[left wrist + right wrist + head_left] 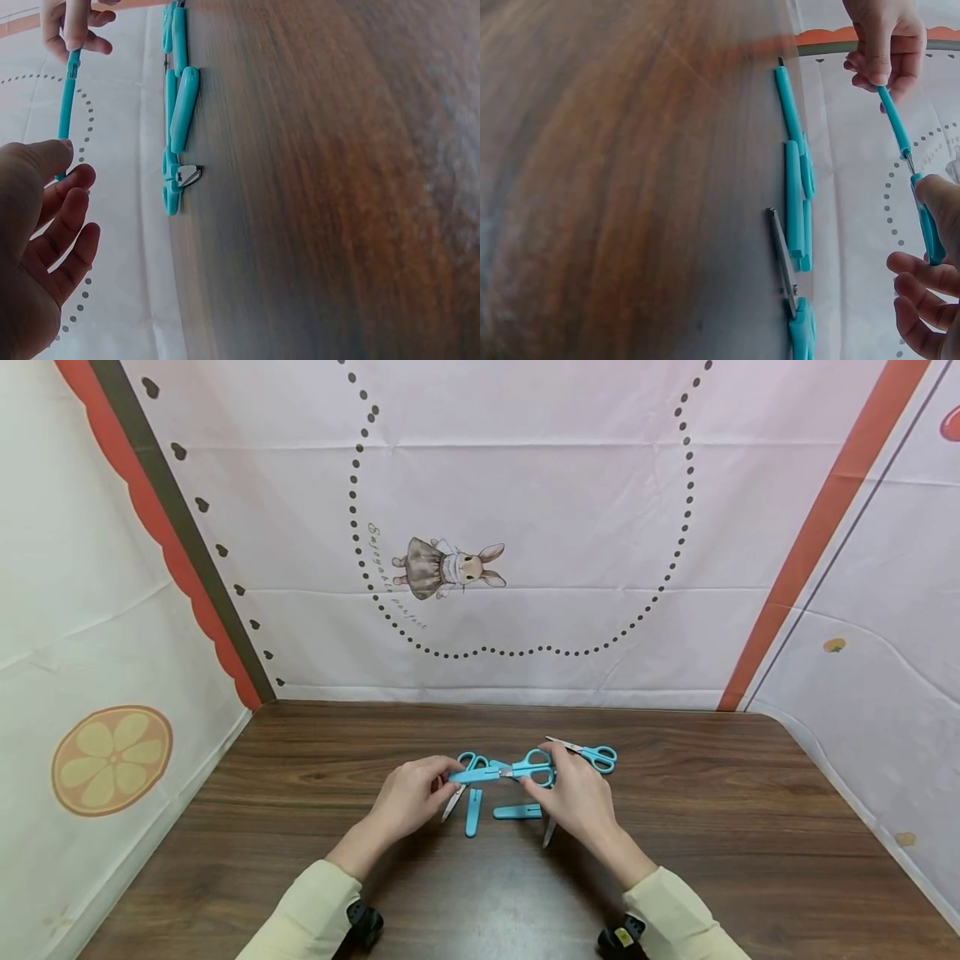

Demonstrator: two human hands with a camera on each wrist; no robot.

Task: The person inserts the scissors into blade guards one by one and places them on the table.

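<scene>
Above the table, my left hand [408,795] pinches the tip end of a light-blue blade cover [474,775]. My right hand [579,795] holds the blue handles of a pair of scissors [534,768] between thumb and fingers. The blades run into the cover, and a short bit of metal [909,161] shows between cover and handles. Below lie more blue-handled scissors: one pair [470,762] beside my left fingers with its blades bare, another [602,758] beyond my right hand. Only a blade [550,833] of a further pair shows under the right hand.
Two loose blue covers lie on the table, one pointing toward the near edge [473,813], one sideways [516,812]. Another blue piece is partly hidden behind the held scissors. The brown wooden table [300,860] meets a printed cloth [562,527] at the back and sides.
</scene>
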